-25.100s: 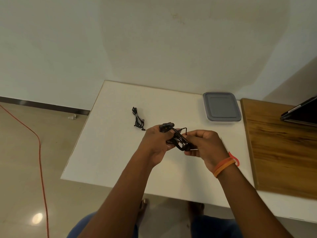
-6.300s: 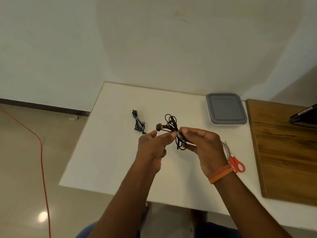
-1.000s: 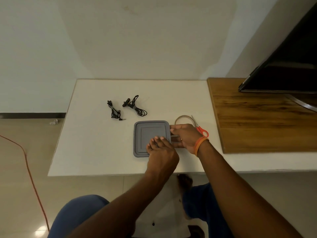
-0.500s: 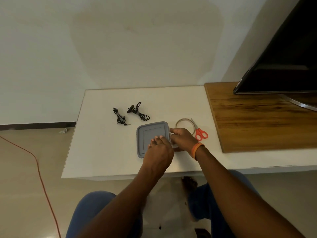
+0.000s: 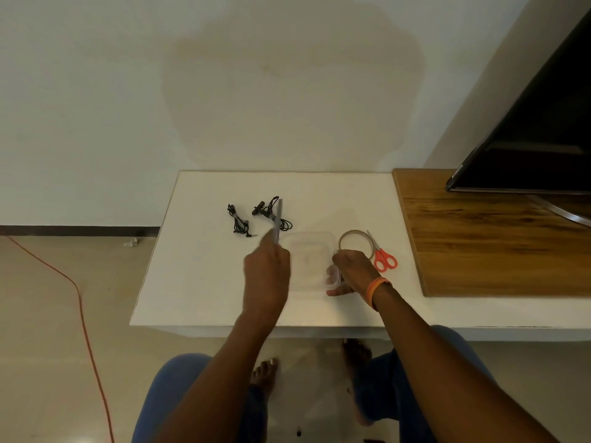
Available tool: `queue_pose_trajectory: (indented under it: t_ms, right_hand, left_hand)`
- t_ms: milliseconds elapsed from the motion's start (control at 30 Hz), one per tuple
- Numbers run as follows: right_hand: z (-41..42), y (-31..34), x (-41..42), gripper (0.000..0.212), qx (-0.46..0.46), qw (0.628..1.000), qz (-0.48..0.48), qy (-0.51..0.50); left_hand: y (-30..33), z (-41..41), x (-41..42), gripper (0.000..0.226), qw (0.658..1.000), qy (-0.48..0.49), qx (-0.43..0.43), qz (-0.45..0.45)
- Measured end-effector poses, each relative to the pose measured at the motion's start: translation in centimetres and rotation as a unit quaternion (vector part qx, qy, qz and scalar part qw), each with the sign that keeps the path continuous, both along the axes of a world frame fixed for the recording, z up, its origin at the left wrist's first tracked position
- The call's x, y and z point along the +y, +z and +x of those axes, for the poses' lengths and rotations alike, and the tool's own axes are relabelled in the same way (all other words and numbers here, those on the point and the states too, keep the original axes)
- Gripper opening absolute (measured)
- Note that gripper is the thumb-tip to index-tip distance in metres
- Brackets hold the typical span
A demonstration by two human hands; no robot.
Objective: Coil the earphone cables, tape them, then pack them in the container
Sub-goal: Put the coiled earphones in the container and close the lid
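Two coiled black earphone bundles lie on the white table [image 5: 204,282]: one [image 5: 238,220] at the left, the other [image 5: 271,214] just right of it. My left hand [image 5: 267,270] holds the grey lid [image 5: 277,223] lifted on edge, so it stands nearly vertical in front of the second bundle. The clear container [image 5: 311,262] sits open on the table between my hands. My right hand [image 5: 350,271] grips its right rim.
A tape roll [image 5: 355,241] and red-handled scissors [image 5: 383,259] lie right of the container. A wooden board [image 5: 499,244] covers the table's right part, with a dark screen [image 5: 537,129] above it. An orange cable [image 5: 81,302] runs on the floor at left.
My left hand has pulled the grey lid off the container and raised it on edge toward the left. My right hand stays on the container's right side.
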State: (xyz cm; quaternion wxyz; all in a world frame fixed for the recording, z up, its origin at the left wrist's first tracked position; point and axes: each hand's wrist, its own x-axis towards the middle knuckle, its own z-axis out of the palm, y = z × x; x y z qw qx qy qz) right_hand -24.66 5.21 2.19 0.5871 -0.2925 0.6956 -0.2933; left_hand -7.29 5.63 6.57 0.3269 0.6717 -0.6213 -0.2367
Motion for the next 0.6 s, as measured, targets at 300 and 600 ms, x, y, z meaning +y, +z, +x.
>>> queue_pose_trajectory:
  t_ms: [300, 600]
  right_hand:
    - [-0.3, -0.8, 0.1, 0.026, 0.216, 0.970, -0.084, 0.070]
    - [-0.1, -1.1, -0.2, 0.016, 0.292, 0.947, -0.107, 0.077]
  left_hand:
    - [-3.1, 8.3, -2.4, 0.024, 0.850, 0.290, 0.384, 0.212]
    - [-5.8, 9.1, -1.2, 0.009, 0.862, 0.305, 0.206, 0.349]
